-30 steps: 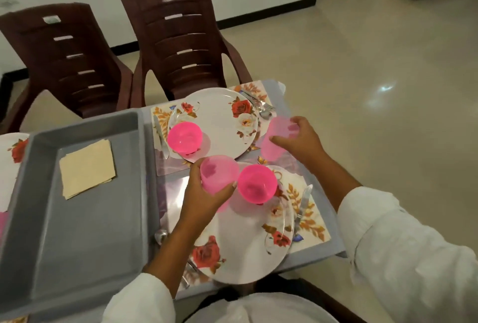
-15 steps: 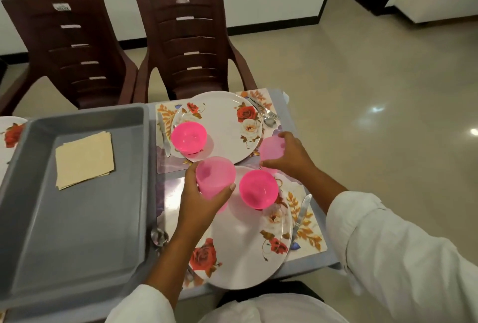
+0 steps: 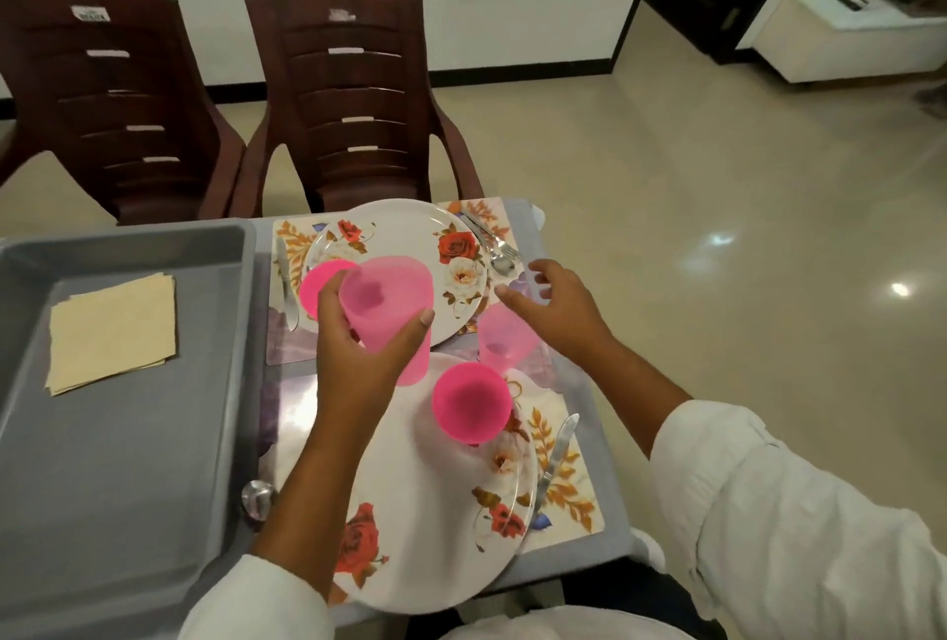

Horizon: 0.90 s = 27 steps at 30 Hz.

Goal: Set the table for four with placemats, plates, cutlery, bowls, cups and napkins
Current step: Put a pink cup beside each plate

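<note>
The bench (image 3: 612,511) has two places laid on this side. The big grey tray (image 3: 128,460) sits just beside them on the left. The near plate (image 3: 425,537) lies on the near placemat (image 3: 569,491). The far plate (image 3: 405,234) lies on the far placemat (image 3: 289,234). None of these have moved.

The change is in the hands. A moment ago the right hand (image 3: 561,314) was holding the right cup (image 3: 505,339). Now it has let go. Its grip is wide open with the fingers spread, just above and behind the cup. The right cup stands by itself on the bench, between the two plates, by the far right side of the near plate. I think that means one place now has its cup.

The left hand (image 3: 358,357) has come up and away from the near plate. Its grip is closed round the left cup (image 3: 384,311), with the thumb on one side and the fingers on the other. That cup is in the air over the near edge of the far plate. It hides part of the far bowl (image 3: 317,283). I think it is for the far place and needs a bare spot beside that plate.

The near bowl (image 3: 471,401) sits on its plate as before. The napkins (image 3: 112,332) are still in the tray, so that job waits.
</note>
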{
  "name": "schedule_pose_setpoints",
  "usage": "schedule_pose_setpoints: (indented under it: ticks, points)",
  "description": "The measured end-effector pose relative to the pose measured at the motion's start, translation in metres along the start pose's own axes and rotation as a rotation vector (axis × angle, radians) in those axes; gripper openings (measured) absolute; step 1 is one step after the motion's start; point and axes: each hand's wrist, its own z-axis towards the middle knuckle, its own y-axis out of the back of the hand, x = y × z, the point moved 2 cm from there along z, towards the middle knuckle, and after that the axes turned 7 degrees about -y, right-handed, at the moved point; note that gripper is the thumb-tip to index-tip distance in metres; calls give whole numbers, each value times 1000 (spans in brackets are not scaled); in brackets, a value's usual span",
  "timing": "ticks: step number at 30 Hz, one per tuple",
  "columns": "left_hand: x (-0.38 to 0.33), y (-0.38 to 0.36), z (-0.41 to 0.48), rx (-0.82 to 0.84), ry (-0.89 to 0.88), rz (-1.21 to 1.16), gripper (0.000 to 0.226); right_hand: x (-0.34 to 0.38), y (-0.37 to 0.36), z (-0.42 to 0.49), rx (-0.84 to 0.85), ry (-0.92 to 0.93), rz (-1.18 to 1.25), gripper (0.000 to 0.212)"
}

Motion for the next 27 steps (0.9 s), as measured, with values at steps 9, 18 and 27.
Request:
schedule_pose_setpoints:
  ticks: [9,18,27]
  points:
    - [-67,-155,-18,73,-26,-125,77,7,110,18,592,265,565,64]
    - [-73,-319,-53,43,159,-66,81,-83,220,69,775,258,561,84]
    - [-71,-388,-34,101,244,-39,103,-116,262,109,721,223,483,67]
